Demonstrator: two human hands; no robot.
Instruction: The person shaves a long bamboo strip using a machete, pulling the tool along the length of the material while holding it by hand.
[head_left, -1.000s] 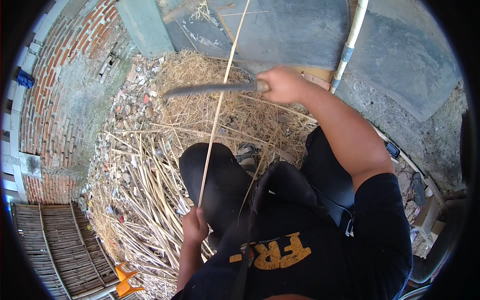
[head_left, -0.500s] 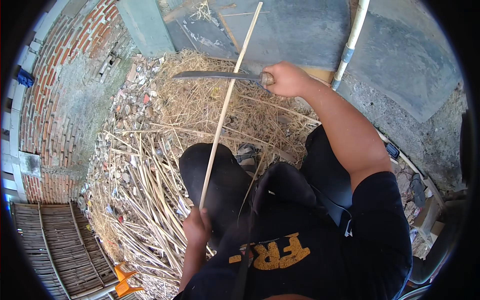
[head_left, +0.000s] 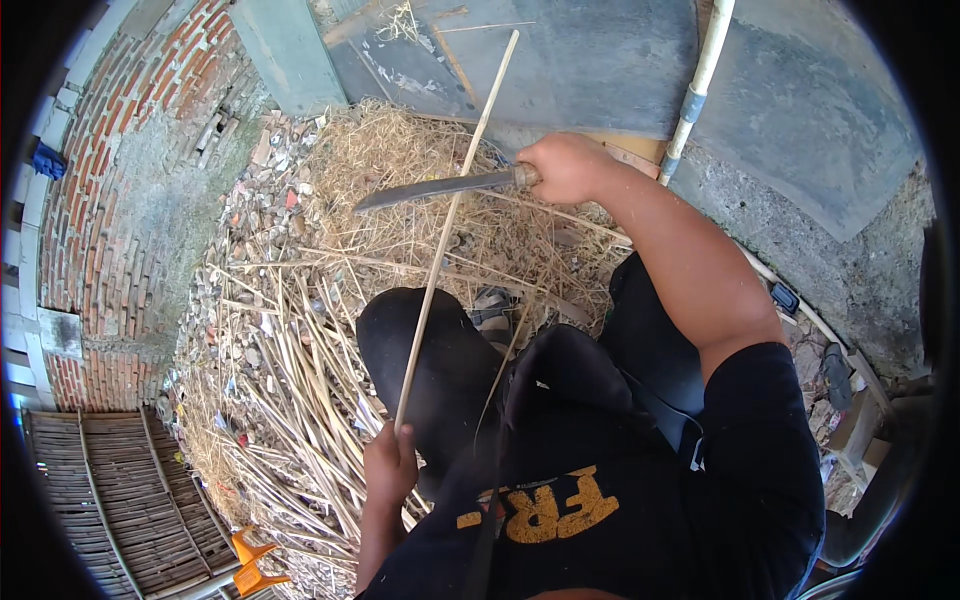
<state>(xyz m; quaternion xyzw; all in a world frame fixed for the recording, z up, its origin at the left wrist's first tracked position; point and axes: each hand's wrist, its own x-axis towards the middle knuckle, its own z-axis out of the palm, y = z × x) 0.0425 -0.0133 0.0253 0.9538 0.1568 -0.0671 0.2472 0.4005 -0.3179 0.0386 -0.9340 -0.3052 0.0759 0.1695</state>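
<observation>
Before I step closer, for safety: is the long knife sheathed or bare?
Bare: the knife held in the right hand shows its dark blade uncovered to the tip.

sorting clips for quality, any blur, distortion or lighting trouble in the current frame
In the head view, the brick wall curves strongly toward the black rim; in the head view, the knife blade and thin stick look fairly sharp; in the head view, light seems soft, but the dark shirt loses detail.

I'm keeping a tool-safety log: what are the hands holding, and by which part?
The right hand holds a machete by its handle; the left hand holds a thin pale strip, apparently bamboo, by its near end.
</observation>
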